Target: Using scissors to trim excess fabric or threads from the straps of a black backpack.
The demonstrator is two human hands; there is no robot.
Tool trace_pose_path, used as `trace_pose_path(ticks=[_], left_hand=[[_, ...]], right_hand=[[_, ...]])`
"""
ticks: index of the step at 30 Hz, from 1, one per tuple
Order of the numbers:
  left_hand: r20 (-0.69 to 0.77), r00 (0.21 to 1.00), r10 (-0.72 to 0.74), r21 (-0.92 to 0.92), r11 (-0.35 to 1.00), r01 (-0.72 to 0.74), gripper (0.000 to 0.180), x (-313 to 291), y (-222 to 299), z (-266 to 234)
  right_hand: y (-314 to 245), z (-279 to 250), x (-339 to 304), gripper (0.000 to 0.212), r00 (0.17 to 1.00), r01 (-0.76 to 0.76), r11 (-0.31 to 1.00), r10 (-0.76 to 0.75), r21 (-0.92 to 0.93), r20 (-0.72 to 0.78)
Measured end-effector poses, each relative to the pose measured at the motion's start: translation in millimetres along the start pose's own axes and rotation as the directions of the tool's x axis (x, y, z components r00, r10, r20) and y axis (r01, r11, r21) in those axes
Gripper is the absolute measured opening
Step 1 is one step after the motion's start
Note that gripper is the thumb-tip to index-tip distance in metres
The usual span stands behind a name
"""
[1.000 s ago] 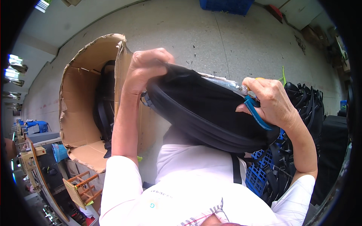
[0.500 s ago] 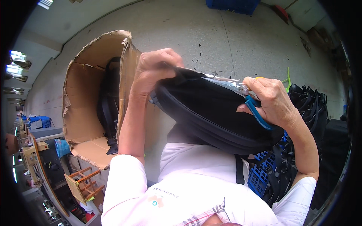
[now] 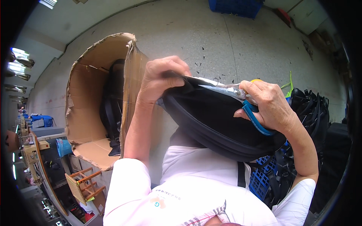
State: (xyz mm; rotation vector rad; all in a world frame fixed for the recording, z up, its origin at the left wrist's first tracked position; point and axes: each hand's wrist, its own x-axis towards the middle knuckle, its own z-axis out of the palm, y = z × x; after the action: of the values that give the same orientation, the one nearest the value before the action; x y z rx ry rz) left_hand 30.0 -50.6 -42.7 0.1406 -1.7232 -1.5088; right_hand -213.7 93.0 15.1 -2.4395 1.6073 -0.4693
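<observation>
A black padded bag (image 3: 222, 116) rests against my front, its edge raised between my two hands. My left hand (image 3: 162, 77) pinches the dark fabric at the bag's upper left edge. Through the blue handle loop of a pair of scissors (image 3: 256, 118) goes the thumb of my right hand (image 3: 269, 101), and the fingers close around the handles. The bright metal blades point left along a pale strip at the bag's edge. Whether the blades are cutting into the fabric cannot be made out.
Left of me stands an open cardboard box (image 3: 88, 109) with a black bag (image 3: 113, 109) inside. Black strapped bags (image 3: 309, 109) are heaped at right by a blue plastic crate (image 3: 260, 180). A wooden stool (image 3: 85, 184) is at lower left; a blue bin (image 3: 235, 7) lies far ahead. Dark scraps dot the floor.
My left hand and the bag's upper left edge have shifted slightly right and down. The right hand keeps its grip on the scissors, nearly in the same place.
</observation>
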Motion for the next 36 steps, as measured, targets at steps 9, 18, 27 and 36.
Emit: trace_pose_path(ticks=[9,18,27,36], left_hand=[[-0.003,0.999,-0.035,-0.046,0.998,0.034,0.016,-2.4,-3.7,1.6],[-0.018,0.997,-0.081,-0.056,0.995,0.080,0.016,-6.9,-5.2,1.8],[-0.042,0.984,-0.173,-0.030,0.985,0.172,0.017,-6.6,-8.7,5.9],[-0.339,0.924,-0.178,0.366,0.880,0.304,0.020,-24.3,-13.8,15.6]], right_hand=[[-0.9,5.1,-1.0,0.046,1.000,0.027,0.999,-0.027,0.026,-0.012],[-5.2,7.5,-1.9,0.042,1.000,0.006,1.000,-0.006,-0.018,-0.006],[6.0,18.8,-8.3,0.036,0.973,-0.220,0.925,0.230,0.309,0.006],[13.8,32.9,-24.0,0.031,0.956,-0.283,0.902,0.294,0.327,0.017]])
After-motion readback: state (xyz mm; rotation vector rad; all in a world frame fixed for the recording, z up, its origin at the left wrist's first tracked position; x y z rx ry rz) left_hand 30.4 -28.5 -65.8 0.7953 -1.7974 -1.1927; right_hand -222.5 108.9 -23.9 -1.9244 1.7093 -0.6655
